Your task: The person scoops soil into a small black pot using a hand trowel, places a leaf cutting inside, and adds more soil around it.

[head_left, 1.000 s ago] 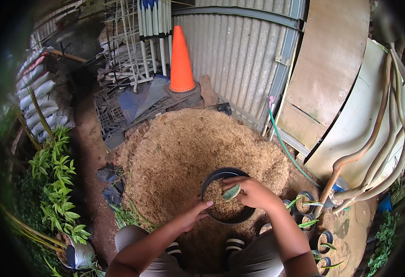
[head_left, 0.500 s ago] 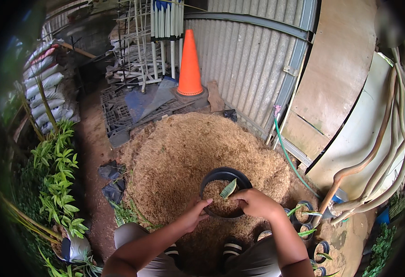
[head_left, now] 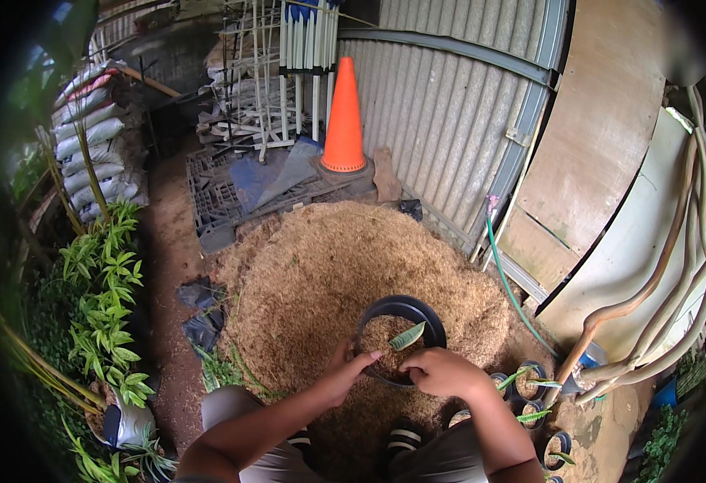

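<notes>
A round black plant pot (head_left: 407, 306) is held over the husk pile, in front of my legs. Brown husk-like material (head_left: 379, 328) fills much of it, and one green leaf cutting (head_left: 407, 336) with a pale edge stands tilted in it. My left hand (head_left: 348, 373) grips the pot's left side, thumb over the rim and fingers outside. Inside the near right part of the pot, my right hand (head_left: 448, 373) has its fingers curled down at the husk surface, close to the leaf's base. Its fingertips are partly hidden, so anything between them cannot be made out.
A broad pile of brown husks (head_left: 320, 258) lies ahead. Beyond it stands an orange cone (head_left: 343, 121). To my right are small potted cuttings (head_left: 530, 380), a green hose (head_left: 507, 278) and thick bare branches (head_left: 651, 298). Leafy plants (head_left: 103, 298) and stacked sacks (head_left: 95, 145) line the left.
The view has shifted slightly. The leaf now leans further to the right, and my right hand has moved down and nearer within the pot. My left hand keeps its grip.
</notes>
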Available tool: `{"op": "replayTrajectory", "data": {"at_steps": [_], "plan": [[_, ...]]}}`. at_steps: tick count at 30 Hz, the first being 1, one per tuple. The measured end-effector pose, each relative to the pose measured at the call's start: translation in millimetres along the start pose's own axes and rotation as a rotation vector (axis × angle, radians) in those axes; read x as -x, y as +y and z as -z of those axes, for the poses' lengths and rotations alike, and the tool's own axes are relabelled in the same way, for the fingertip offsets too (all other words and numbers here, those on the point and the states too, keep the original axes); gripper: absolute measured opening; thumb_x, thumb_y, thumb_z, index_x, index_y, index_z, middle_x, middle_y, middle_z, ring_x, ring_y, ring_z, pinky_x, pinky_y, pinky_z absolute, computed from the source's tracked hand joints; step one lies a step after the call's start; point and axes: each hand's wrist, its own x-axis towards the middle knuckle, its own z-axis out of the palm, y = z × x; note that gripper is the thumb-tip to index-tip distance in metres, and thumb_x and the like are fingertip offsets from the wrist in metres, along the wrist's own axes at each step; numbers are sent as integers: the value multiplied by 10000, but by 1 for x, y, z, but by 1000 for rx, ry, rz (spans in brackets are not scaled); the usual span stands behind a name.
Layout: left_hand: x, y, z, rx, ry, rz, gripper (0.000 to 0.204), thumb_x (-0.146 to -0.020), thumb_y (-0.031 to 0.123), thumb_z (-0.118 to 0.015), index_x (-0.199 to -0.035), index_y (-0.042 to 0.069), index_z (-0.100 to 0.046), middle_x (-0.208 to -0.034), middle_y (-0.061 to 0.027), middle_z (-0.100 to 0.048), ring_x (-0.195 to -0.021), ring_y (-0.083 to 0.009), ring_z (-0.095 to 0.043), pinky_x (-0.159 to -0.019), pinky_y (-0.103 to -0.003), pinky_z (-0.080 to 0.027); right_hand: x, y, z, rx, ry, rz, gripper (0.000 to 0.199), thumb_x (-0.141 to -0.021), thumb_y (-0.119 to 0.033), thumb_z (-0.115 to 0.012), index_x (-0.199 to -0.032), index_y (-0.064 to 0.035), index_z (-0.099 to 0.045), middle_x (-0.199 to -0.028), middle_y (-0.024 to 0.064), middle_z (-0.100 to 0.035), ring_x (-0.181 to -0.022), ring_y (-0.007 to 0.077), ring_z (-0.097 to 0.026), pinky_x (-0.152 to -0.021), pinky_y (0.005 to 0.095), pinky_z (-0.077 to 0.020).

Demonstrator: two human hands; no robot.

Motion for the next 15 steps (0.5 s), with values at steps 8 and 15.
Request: {"op": "replayTrajectory", "data": {"at_steps": [8,15], "plan": [[-9,-11,10,13,24,-2,955,-859,368,-766,-1546,72,-172,-1403,-163,-454,-1273,-260,-488,-1023,-468,-420,-4,-13,6,-74,58,79,329,-848,-39,-542,-1145,-8,-682,-1082,222,-685,-1001,412,-654,-914,438,-518],[3,6,1,42,-2,-50,864,-891,335,-734,-1541,103,-215,-1443,-124,-446,-1309,-251,-466,-1039,-449,-410,10,-4,24,-157,140,135,270,-812,-56,-615,-1060,-4,-709,-1011,191,-700,-958,361,-681,-867,421,-538]]}}
